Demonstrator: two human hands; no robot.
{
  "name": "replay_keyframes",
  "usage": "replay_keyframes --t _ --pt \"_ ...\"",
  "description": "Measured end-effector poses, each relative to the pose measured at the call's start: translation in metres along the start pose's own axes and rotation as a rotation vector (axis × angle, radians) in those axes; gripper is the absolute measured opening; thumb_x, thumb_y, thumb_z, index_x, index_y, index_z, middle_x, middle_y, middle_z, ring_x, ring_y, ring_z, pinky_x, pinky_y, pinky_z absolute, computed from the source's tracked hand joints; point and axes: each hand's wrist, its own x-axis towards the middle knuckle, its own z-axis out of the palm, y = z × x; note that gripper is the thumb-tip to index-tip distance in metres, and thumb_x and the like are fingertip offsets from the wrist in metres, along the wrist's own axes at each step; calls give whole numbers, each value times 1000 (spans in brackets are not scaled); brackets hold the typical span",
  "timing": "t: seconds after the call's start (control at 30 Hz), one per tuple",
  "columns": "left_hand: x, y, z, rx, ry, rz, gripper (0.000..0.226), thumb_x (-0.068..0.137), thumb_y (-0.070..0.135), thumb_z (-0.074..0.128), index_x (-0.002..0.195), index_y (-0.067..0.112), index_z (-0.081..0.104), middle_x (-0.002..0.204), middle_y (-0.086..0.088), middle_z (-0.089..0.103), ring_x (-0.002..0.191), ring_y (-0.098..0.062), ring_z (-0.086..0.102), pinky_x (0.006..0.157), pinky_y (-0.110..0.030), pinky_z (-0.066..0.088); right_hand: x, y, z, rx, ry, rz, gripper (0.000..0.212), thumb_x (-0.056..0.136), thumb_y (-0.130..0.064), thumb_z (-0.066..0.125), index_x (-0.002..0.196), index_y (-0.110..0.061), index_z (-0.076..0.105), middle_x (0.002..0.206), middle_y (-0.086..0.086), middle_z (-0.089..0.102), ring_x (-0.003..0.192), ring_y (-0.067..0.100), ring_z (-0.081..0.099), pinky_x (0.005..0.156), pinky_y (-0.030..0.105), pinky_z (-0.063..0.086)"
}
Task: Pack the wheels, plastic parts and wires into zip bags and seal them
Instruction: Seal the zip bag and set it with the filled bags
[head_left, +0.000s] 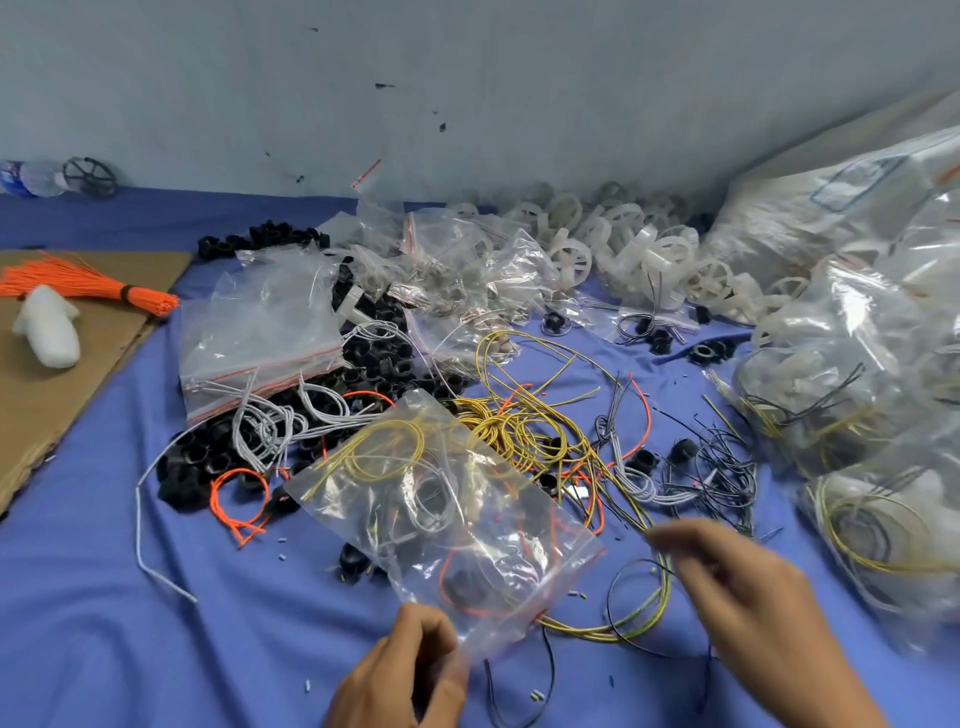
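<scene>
So, the zip bag (441, 509) is pinched at its near corner, right by the red seal strip, by the left hand (410, 670). The fingers are curled over the plastic, and the bag is held up over the blue cloth (104, 597). Packed inside can be seen a yellow wire coil, some grey wire, an orange strand and a black plastic part. A bunch of yellow wires (597, 631) plus a thin black one is hanging out of the bag's mouth and looped on the cloth.

The right hand (737, 587) is blurred just beside that loop, fingertips bunched near the strands. Whether anything is actually gripped can't be told.

Further out, a tangle of loose wires (524, 426) is spread across the middle, with black plastic parts (374, 353) heaped behind and to the left. Empty bags (260, 322) are stacked on that heap. White wheels (571, 254) are piled along the wall, and filled bags (857, 389) are heaped on the right. Orange ties (88, 283) are laid on cardboard (52, 395) far left.
</scene>
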Motion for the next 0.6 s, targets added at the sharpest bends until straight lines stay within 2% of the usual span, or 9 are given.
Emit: replay_keyframes --t 0.07,0.17,0.3,0.4,0.47,0.53,0.6 --pt "-1 1 -1 -5 10 21 27 69 38 65 87 46 46 55 21 51 47 3 41 51 -15 41 36 16 -1 -171 75 -63 29 90 -5 62 98 -30 72 96 -17 70 90 8 64 75 22 44" --pt "-2 -1 -2 19 -14 7 38 76 28 75 89 47 44 58 21 52 50 1 44 52 -14 41 82 37 12 -413 76 -73 26 93 -8 58 106 -23 74 113 5 63 105 33 54 85 33 39" --pt "-4 -3 -3 10 -27 1 38 75 30 72 86 51 43 61 23 54 51 2 46 54 -12 41 105 48 23 -747 -65 -14 32 98 -21 47 119 -33 68 123 4 58 105 33 47 92 35 36" --pt "-4 -7 -1 -26 -4 23 27 67 45 63 86 49 44 65 22 57 52 3 46 55 -11 42 101 47 21 -648 82 -67 25 91 -11 58 110 -18 74 112 12 66 89 39 50 85 42 41" --pt "-4 -10 1 -44 11 31 28 64 53 59 87 47 44 65 21 58 52 3 47 55 -11 42 95 51 20 -569 217 -95 26 87 -2 62 110 -8 73 110 17 67 86 43 53 83 47 44" --pt "-3 -14 2 -43 26 38 31 62 57 57 86 44 44 64 19 58 52 3 48 54 -11 42 91 54 18 -557 206 -110 33 87 2 60 118 -6 68 115 18 65 92 45 55 87 49 43" --pt "-3 -16 3 -23 24 47 32 61 57 57 86 42 44 64 19 58 51 2 47 52 -11 41 92 56 15 -577 92 -100 32 91 0 56 120 -9 68 120 15 64 98 44 56 91 46 40"
